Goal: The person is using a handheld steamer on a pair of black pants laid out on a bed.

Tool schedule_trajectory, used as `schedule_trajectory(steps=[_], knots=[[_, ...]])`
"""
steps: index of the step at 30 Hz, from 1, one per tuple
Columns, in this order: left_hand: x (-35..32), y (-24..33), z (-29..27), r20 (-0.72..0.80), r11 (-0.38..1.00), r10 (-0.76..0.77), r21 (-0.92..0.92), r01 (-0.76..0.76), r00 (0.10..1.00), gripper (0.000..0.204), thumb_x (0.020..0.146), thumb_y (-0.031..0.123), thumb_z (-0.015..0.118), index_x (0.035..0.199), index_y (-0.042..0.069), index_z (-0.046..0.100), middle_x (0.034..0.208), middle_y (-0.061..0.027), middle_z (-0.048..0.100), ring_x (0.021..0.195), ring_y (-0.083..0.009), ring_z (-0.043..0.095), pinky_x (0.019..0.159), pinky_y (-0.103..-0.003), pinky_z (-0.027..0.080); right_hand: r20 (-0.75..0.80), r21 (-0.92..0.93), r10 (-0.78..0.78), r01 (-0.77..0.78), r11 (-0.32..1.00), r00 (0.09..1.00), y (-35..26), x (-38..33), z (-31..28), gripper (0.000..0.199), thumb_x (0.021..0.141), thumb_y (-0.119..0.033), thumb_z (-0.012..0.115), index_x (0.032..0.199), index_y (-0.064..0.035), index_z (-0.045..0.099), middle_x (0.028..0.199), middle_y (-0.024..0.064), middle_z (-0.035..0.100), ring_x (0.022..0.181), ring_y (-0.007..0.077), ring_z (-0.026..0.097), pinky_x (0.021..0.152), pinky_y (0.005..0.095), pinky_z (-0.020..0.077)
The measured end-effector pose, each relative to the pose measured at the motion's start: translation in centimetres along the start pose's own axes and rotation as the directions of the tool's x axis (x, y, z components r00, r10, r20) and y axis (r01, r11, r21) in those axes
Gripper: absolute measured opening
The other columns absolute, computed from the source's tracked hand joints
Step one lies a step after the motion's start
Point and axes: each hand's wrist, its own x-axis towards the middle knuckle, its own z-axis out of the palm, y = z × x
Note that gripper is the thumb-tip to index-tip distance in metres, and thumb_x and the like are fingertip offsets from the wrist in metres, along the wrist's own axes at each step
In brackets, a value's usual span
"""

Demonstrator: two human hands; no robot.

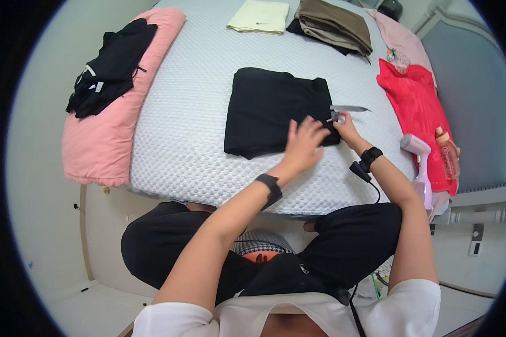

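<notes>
Folded black garment (272,109) lies flat at mattress (185,140) centre. Left hand (303,143), fingers spread, presses its 4 o'clock corner. Right hand (346,128) pinches a small grey tag (335,117) there, fingers together. Pink bottle (447,151) lies at 3 o'clock on red cloth (416,104).

White quilted bed (185,140), pale floor (34,185)

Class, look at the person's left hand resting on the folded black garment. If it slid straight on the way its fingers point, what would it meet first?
The left hand points up and right across the folded black garment. It would probably first meet the right hand at the garment's right edge, by the grey strap, though depth is hard to judge.
</notes>
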Motion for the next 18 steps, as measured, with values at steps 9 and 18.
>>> schedule_trajectory(steps=[9,18], knots=[[-8.3,-13.8,-8.4,-0.387,0.594,-0.793,-0.319,0.739,0.470,0.059,0.074,0.033,0.070,0.115,-0.002,0.049,0.102,-0.0178,0.057,0.093,-0.0291,0.057,0.081,-0.037,0.045,0.009,-0.005,0.078,-0.078,0.997,0.997,-7.0,-1.6,1.8,0.059,0.079,-0.049,0.059,0.100,0.0047,0.049,0.078,0.0105,0.055,0.063,0.0186,0.054,0.054,0.0300,0.0461],[-6.9,-14.1,-9.1,-0.045,0.541,-0.834,-0.265,0.798,0.550,0.076,0.062,0.038,0.079,0.113,-0.010,0.049,0.101,-0.0227,0.061,0.090,-0.0265,0.061,0.079,-0.034,0.048,0.154,-0.025,0.317,-0.317,0.948,0.936,-6.6,0.1,2.1,0.083,0.062,-0.049,0.077,0.117,0.0018,0.043,0.098,0.0146,0.056,0.068,0.0167,0.057,0.051,0.0253,0.0437]])
